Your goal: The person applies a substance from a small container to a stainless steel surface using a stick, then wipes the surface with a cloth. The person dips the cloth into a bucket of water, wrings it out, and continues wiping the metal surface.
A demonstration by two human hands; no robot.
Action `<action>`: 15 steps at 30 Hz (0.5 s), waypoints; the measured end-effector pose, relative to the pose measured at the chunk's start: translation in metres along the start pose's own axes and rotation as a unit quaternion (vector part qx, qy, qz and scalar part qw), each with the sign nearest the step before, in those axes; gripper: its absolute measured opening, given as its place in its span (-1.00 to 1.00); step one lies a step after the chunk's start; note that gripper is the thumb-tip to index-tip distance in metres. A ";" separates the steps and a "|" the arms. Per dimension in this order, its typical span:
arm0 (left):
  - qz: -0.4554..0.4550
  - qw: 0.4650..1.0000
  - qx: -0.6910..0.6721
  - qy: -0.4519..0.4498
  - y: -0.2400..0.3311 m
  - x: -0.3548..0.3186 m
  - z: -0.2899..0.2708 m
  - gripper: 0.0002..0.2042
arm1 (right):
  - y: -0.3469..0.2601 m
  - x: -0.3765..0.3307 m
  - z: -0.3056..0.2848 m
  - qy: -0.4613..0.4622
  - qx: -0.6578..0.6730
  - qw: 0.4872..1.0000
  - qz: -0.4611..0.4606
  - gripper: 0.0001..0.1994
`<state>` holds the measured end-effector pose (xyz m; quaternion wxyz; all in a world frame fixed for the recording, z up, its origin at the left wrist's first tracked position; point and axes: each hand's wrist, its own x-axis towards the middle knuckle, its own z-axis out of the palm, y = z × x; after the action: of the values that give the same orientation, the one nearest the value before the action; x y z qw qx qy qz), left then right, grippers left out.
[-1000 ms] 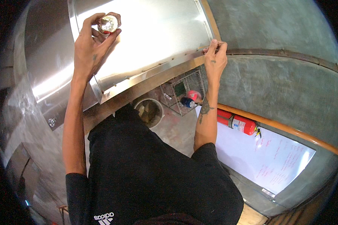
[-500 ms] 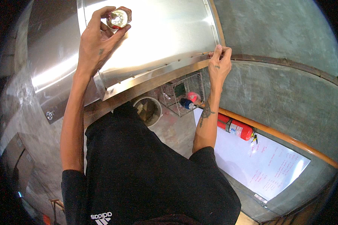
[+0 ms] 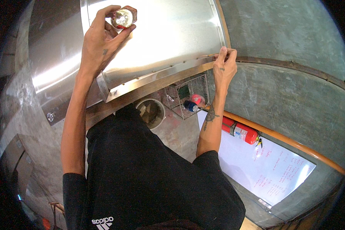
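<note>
— Both hands have shifted slightly rightward in view, but so has the metal beneath them, so it's mostly the head that moved.

— What's nearest from where you stand?

— Black shirt [image 3: 157, 180], then the two forearms reaching out well apart.

— And the left hand [image 3: 97, 40]?

— Thumb and fingers wrap round a small shiny cup [image 3: 124, 18], reddish low on its near side. Its round mouth faces up toward the wearer's eyes, so its long axis runs roughly along the line of sight. I can't tell whether its base touches the metal.

— Where's the right hand [image 3: 226, 65] from it?

— Off to the cup's right and a little nearer the body, a wide stretch of metal panel [image 3: 168, 38] between them. Left is plainly the nearer hand. The right thumb and fingertips bunch at the panel's near right corner; whether they grasp anything thin, I can't tell.

— Beyond?

— Lower down, a round bucket [image 3: 164, 115]; off right, a red extinguisher [image 3: 246, 134] and a whiteboard [image 3: 283, 165].
</note>
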<state>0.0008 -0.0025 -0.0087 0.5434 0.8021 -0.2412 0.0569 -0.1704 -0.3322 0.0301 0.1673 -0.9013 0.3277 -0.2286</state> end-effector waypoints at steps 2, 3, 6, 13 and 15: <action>0.021 1.000 -0.004 0.011 -0.003 0.000 0.002 -0.40 | -0.001 0.000 0.000 0.008 0.003 1.000 -0.016 -0.62; 0.030 0.999 -0.004 0.015 -0.003 0.001 0.002 -0.40 | -0.002 0.000 0.000 0.012 0.004 1.000 -0.024 -0.63; 0.024 1.000 0.002 0.008 -0.004 0.000 0.001 -0.40 | -0.003 -0.001 0.001 0.009 0.006 1.000 -0.018 -0.63; -0.001 1.000 0.006 0.002 -0.002 0.000 0.001 -0.40 | 0.001 0.000 0.003 0.016 -0.007 0.999 -0.039 -0.65; -0.002 1.000 0.008 -0.001 0.000 0.000 0.000 -0.40 | 0.001 0.000 0.003 0.014 -0.005 0.999 -0.037 -0.65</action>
<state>0.0011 -0.0024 -0.0080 0.5365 0.8073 -0.2393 0.0569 -0.1692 -0.3326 0.0266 0.1496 -0.9103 0.2975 -0.2460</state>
